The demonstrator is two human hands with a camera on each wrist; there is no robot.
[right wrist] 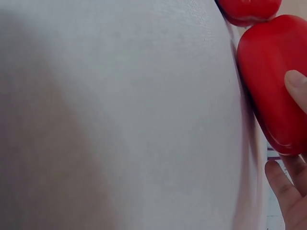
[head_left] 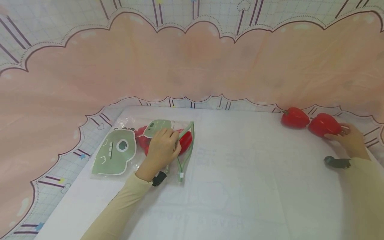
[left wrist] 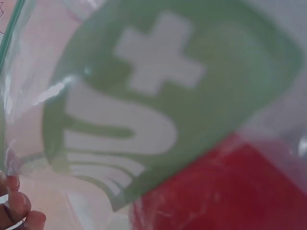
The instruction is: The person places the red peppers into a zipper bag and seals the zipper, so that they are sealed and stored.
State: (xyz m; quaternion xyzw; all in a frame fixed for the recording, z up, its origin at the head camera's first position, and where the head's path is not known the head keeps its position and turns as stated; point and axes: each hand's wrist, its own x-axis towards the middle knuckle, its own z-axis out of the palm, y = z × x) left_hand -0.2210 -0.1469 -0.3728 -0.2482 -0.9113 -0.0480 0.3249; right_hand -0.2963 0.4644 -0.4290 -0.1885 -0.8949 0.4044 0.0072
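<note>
A clear plastic bag (head_left: 115, 153) with a green cartoon dinosaur print and green edging lies on the left of the table. My left hand (head_left: 163, 145) grips its open edge, the curled fingertips (left wrist: 19, 206) showing low in the left wrist view. Red peppers (head_left: 186, 141) show through the plastic, partly covered by the print and the hand. Far to the right, my right hand (head_left: 349, 138) holds a red bell pepper (head_left: 324, 125), thumb (right wrist: 297, 84) on the near side and fingers round its end. Beside it sits another red bell pepper (head_left: 295, 117).
A white sheet (head_left: 240, 173) with faint lettering covers the table. Behind and to the left hangs a peach-coloured patterned cloth (head_left: 192, 66), which meets the table's back edge close to the two peppers. Dark straps (head_left: 337, 162) circle both wrists.
</note>
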